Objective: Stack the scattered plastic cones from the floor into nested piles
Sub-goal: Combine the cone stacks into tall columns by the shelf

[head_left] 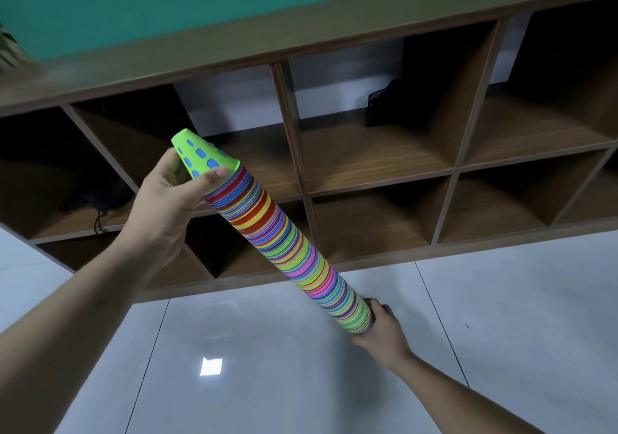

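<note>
Glossy grey tile floor (301,373), wooden cubby shelf (368,166), teal wall (133,5). Fingers of left hand (174,199) curl round green top cone (204,156); right hand (384,328) clamps cone stack (294,249) base.

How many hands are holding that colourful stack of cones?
2. The left hand grips the green top cone; the right hand holds the bottom end of the cone stack. No other hands show.

Left hand (174,196) high, fingers (214,175) around the cone stack (294,253); right hand (384,330) low, curled round its base.
</note>
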